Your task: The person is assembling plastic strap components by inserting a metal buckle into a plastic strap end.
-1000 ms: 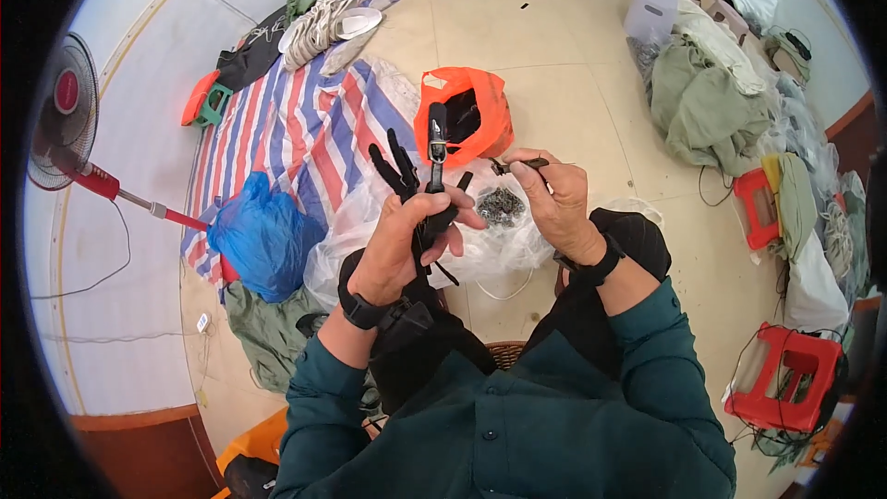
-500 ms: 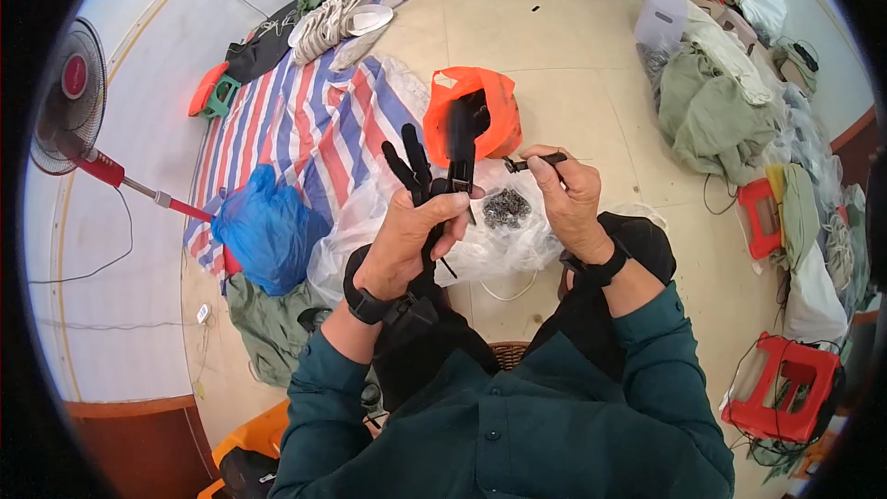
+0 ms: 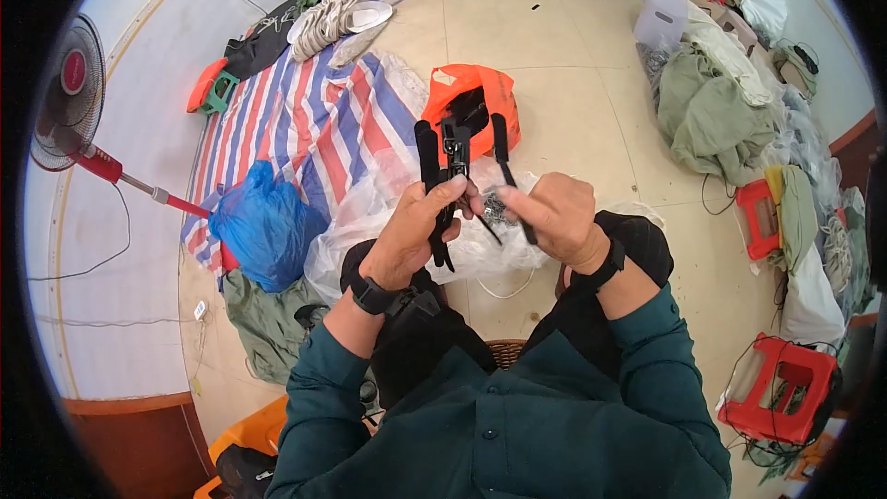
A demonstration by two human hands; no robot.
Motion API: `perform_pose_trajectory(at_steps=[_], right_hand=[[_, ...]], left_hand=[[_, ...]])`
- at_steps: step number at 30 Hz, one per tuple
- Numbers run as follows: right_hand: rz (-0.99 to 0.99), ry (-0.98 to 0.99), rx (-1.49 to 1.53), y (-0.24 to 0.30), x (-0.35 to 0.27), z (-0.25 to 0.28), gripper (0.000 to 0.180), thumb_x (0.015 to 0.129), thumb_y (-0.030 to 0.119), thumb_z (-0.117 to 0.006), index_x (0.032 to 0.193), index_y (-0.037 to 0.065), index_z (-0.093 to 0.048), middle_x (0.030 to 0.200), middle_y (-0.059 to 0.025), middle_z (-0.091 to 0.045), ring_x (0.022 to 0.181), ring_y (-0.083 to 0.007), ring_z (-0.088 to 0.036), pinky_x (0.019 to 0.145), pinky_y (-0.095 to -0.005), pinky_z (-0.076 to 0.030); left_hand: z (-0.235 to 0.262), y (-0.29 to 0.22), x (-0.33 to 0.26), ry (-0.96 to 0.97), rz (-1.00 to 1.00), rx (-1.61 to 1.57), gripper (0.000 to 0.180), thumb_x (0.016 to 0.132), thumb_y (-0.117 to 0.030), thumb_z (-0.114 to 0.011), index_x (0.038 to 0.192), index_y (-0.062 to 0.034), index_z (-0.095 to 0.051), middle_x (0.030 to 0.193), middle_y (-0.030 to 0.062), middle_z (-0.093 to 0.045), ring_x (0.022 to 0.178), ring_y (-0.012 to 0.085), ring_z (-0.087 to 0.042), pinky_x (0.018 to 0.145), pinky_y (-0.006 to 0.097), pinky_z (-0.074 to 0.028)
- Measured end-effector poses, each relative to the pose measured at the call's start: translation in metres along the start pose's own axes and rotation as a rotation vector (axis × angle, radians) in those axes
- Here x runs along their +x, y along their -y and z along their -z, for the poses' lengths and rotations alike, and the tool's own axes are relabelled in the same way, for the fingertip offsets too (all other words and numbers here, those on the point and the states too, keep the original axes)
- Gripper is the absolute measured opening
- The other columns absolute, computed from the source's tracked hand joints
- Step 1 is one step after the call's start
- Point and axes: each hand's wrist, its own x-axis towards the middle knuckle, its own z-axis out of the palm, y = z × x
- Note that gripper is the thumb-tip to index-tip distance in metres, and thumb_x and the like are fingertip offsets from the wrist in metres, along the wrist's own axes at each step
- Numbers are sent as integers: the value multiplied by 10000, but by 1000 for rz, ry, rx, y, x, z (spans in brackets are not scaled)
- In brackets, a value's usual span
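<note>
My left hand (image 3: 404, 233) is closed around a bundle of slim black bars (image 3: 431, 162) with a black bracket (image 3: 455, 143) at its upper part. The bars stand upright between thumb and fingers, and a thin rod slants down to the right. My right hand (image 3: 562, 217) is closed on a separate-looking long black bar (image 3: 502, 140), its fingertips slightly blurred; whether this bar joins the bundle I cannot tell. Beneath the hands lies a clear plastic bag (image 3: 490, 254) with small dark metal parts (image 3: 496, 208), partly covered by the right fingers.
Just beyond the hands stands an orange bag (image 3: 499, 97) with black pieces inside. To the left are a blue plastic bag (image 3: 263, 231), a striped sheet (image 3: 319, 129) and a standing fan (image 3: 69, 97). Green cloth (image 3: 711, 111) and red stools (image 3: 785, 388) line the right side.
My right hand has come lower and left, its small black metal-tipped piece no longer showing. The bundle in my left hand has turned, and a long bar now stands beside the right fingers.
</note>
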Motion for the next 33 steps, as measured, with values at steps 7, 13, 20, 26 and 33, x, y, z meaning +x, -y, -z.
perform_pose_trajectory(at_steps=[7, 13, 20, 26, 33], right_hand=[[75, 65, -1, 7, -11, -19, 378, 611, 102, -639, 986, 140, -610, 540, 11, -317, 461, -130, -420, 399, -272, -331], [24, 110, 81, 13, -15, -33, 327, 654, 94, -656, 973, 137, -597, 534, 1, -366, 464, -136, -456, 422, -269, -370], [-518, 155, 440, 25, -6, -27, 253, 751, 70, -638, 1000, 67, -593, 619, -94, -533, 484, -186, -505, 471, -287, -401], [-1009, 517, 960, 25, -13, -37, 191, 843, 178, -575, 959, 27, -599, 619, -16, -518, 569, -72, -452, 539, -226, -374], [-932, 596, 1042, 35, -16, -43, 204, 862, 175, -546, 768, 10, -620, 648, -13, -577, 607, -65, -496, 569, -224, -405]], left_hand=[[-12, 0, 2, -66, 28, -146, 265, 899, -299, -505, 899, -40, -564, 740, 25, -585, 572, 76, -501, 442, 200, -370], [-13, 4, 0, -29, 6, -204, 236, 890, -261, -515, 956, -39, -565, 768, 15, -597, 589, 71, -512, 469, 201, -376], [13, 7, 13, 9, -51, -438, 213, 876, -193, -539, 1008, -26, -529, 835, 40, -591, 734, 147, -561, 598, 254, -452], [12, -6, 13, -15, -96, -553, 196, 887, -192, -522, 1010, -40, -505, 833, 53, -583, 822, 184, -561, 680, 281, -477], [24, -2, 26, 18, -184, -597, 171, 886, -178, -510, 997, -48, -501, 807, 49, -564, 814, 192, -553, 769, 357, -479]])
